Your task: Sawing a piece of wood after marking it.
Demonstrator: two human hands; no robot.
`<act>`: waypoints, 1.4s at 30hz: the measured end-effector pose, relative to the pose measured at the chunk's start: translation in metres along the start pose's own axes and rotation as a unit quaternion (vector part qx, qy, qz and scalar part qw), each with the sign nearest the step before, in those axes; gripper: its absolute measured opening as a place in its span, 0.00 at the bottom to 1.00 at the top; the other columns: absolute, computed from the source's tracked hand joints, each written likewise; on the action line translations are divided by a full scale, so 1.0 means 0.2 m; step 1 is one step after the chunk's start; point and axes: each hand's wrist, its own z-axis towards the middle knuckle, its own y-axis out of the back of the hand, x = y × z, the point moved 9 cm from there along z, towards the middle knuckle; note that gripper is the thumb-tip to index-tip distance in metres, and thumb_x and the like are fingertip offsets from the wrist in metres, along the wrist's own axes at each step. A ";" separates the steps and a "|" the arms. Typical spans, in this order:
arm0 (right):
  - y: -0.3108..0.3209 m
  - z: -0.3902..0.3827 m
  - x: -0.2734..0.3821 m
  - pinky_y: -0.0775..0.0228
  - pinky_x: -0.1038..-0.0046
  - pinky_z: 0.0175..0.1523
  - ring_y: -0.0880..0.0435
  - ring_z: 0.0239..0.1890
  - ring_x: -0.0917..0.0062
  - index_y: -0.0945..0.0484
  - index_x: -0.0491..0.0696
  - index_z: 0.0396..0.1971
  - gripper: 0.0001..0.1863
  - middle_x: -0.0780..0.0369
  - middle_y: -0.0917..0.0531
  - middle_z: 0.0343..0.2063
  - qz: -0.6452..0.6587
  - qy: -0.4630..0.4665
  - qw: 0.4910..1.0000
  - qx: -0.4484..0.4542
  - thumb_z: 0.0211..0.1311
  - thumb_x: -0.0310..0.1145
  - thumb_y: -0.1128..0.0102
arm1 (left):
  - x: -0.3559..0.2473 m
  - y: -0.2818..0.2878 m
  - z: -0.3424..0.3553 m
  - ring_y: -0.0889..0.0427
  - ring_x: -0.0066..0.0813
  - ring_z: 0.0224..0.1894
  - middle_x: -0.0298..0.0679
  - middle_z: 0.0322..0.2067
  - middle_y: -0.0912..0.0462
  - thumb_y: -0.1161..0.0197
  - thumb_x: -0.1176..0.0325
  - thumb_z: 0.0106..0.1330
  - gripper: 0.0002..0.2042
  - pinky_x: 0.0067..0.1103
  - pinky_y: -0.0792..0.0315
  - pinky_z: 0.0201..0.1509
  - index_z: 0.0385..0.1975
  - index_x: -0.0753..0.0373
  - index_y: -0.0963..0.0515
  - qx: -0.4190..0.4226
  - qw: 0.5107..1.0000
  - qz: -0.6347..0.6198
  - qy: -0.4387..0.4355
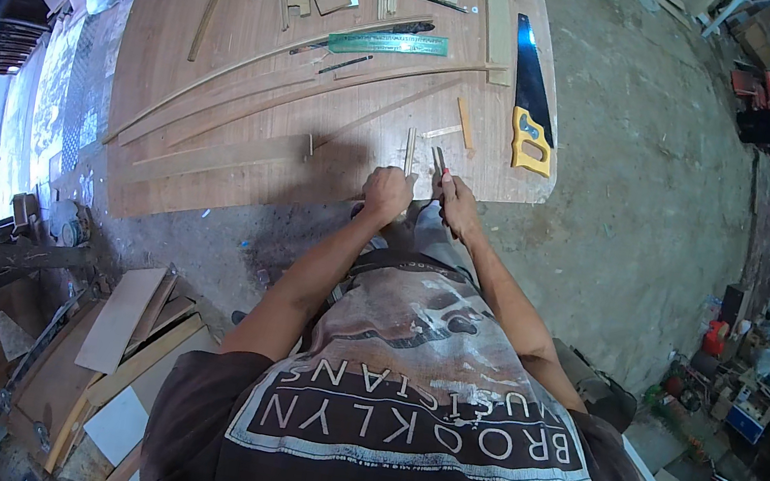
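The right hand [459, 206] holds a red-handled tool [440, 161].

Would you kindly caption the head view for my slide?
Left hand with thin wooden strip, right hand holding a red-handled tool, saw on the table.

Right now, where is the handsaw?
In the head view, the handsaw lies near the right edge of the table, ahead and to the right of the right hand, with a short wooden strip left of its handle.

Two hands [388, 194] [459, 208], one red-handled tool [445, 170], one handsaw [534, 76], one green ruler [387, 44], one table [169, 19]
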 end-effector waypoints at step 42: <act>-0.22 0.16 0.29 0.32 0.46 0.39 0.23 0.36 0.38 0.30 0.41 0.44 0.19 0.36 0.22 0.28 -0.123 0.025 0.990 -0.058 0.72 0.43 0.63 | 0.01 0.21 0.40 0.18 0.45 0.38 0.42 0.33 0.17 0.38 0.64 0.51 0.12 0.35 0.25 0.42 0.35 0.55 0.17 -0.093 0.982 -0.156 -0.061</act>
